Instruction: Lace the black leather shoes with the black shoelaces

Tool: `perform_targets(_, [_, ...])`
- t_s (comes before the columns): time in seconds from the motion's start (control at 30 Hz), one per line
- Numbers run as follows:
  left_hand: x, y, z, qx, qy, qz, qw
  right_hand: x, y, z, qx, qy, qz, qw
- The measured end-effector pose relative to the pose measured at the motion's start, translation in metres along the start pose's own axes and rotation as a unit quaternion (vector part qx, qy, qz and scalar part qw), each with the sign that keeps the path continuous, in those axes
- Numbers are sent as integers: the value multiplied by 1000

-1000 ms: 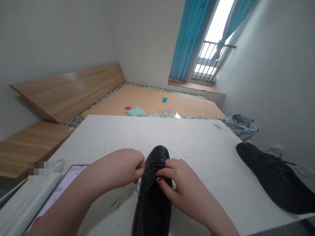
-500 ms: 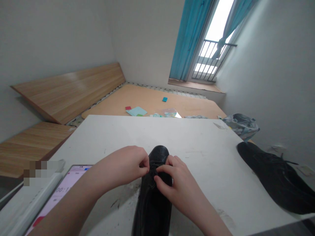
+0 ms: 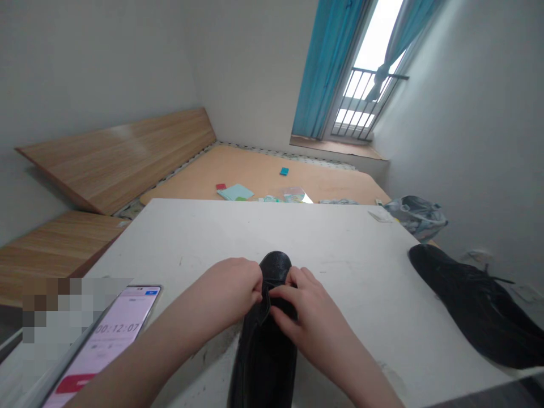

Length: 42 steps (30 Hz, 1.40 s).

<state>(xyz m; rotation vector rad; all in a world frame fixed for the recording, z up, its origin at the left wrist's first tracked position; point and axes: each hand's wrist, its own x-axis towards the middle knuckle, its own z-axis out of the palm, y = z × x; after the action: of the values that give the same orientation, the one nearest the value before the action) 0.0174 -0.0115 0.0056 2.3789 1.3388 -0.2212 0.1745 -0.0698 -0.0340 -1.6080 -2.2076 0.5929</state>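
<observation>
A black leather lace-up shoe lies on the white table, toe pointing away from me. My left hand is closed, pinching the shoe's black lace at the left of the lacing. My right hand is closed too, thumb and fingers pinching the lace on the right. Both hands meet over the shoe's tongue, fingertips almost touching. The lace itself is mostly hidden under the fingers.
A second black shoe lies at the table's right edge. A phone showing a timer sits at the lower left. Beyond the table: a wooden bed platform with coloured papers, a plastic bag, and a window with blue curtains.
Both hands have drawn closer together over the shoe's lacing and moved slightly toward the toe. The view shifted a little, bringing more of the phone in.
</observation>
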Motion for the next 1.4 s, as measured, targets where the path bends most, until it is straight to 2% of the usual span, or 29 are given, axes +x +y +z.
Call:
perform_targets(0.1, [0, 0, 1, 1, -1, -7, 1000, 3, -3, 11, -57, 37, 10, 998])
perform_targets(0.2, [-2, -4, 2, -10, 11, -8, 1000, 3, -3, 15, -35, 70, 4, 997])
perform_targets(0.33, [-9, -8, -4, -34, 21, 9, 999, -1, 2, 1, 127, 144, -6, 981])
perform_targets(0.53, [-22, -1, -14, -129, 67, 63, 987, -9, 2, -21, 315, 217, -18, 924])
perform_targets(0.63, [-25, 5, -16, -220, 86, 119, 964, -8, -2, -24, 356, 213, -26, 909])
perform_targets(0.7, [-25, 9, -16, -271, 97, 135, 948, -5, -5, -24, 353, 199, -26, 914])
perform_targets(0.87, [-20, 9, -16, -254, 150, 117, 948, 0, -9, -23, 260, 215, 0, 941])
perform_targets(1.0, [-15, 6, -14, -288, 157, 93, 940, -1, -4, -21, 303, 191, 34, 933])
perform_targets(1.1, [-13, 7, -11, -319, 158, 83, 931, -1, 2, -17, 374, 198, 59, 904])
perform_targets(1.17, [-12, 9, -11, -322, 165, 89, 928, 0, 6, -14, 432, 214, 62, 874])
perform_targets(1.27, [-13, 13, -12, -324, 190, 101, 921, 2, 7, -10, 545, 223, 50, 807])
perform_targets(1.33, [-13, 15, -14, -338, 210, 104, 911, 3, 6, -9, 618, 205, 53, 757])
perform_targets(1.4, [-13, 17, -14, -361, 222, 102, 900, 4, 3, -9, 667, 181, 64, 720])
